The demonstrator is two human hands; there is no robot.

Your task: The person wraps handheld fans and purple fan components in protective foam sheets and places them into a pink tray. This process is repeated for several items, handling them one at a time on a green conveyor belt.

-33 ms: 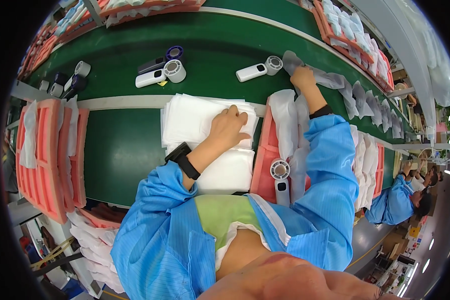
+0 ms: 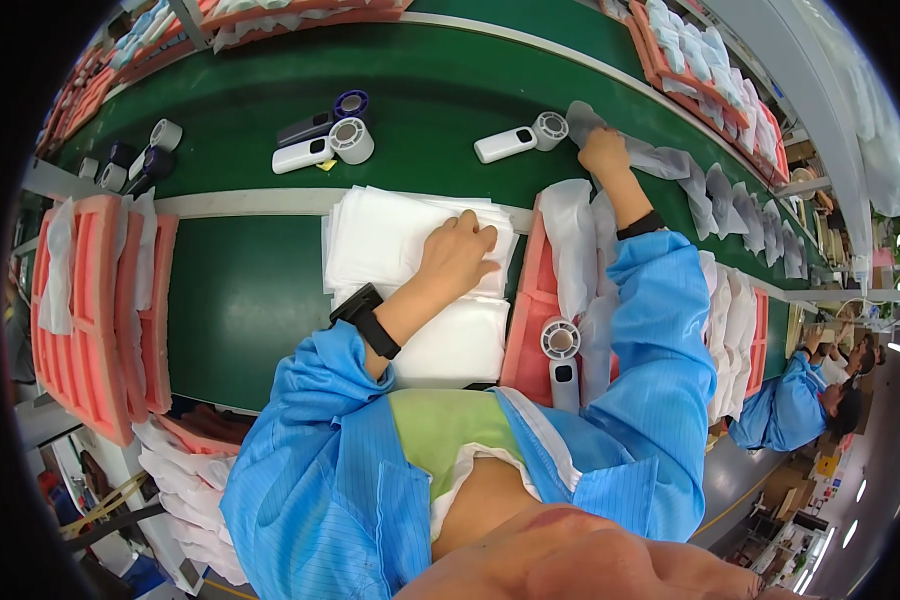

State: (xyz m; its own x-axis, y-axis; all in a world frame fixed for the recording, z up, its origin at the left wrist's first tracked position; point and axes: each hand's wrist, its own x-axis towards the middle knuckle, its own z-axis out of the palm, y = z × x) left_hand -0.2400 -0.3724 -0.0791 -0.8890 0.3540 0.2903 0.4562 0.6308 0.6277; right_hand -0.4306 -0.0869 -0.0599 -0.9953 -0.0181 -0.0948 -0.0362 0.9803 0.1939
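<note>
My left hand [image 2: 457, 254] lies on a stack of thin white sheets or sleeves [image 2: 370, 238], its fingers bent and thumb spread, holding nothing. Farther out on the right, my right hand [image 2: 604, 152] is closed around a grey item in a translucent wrapper [image 2: 582, 118] on the green belt. To the left of that hand lies a white handheld fan [image 2: 505, 145], unwrapped. Another white fan [image 2: 561, 342] rests upright on the pink tray [image 2: 533, 330], close to my right sleeve. What the fingertips of my right hand press on is partly hidden.
More fans, white [image 2: 302, 155] and dark [image 2: 305, 130], lie on the far belt [image 2: 420, 110] to the left. A row of grey wrapped items [image 2: 725, 200] runs right. Pink trays [image 2: 90, 300] stand at the left. Another person in blue [image 2: 795, 400] is at the far right.
The unwrapped fans on the far belt sit very slightly farther right. Both hands stay practically in place.
</note>
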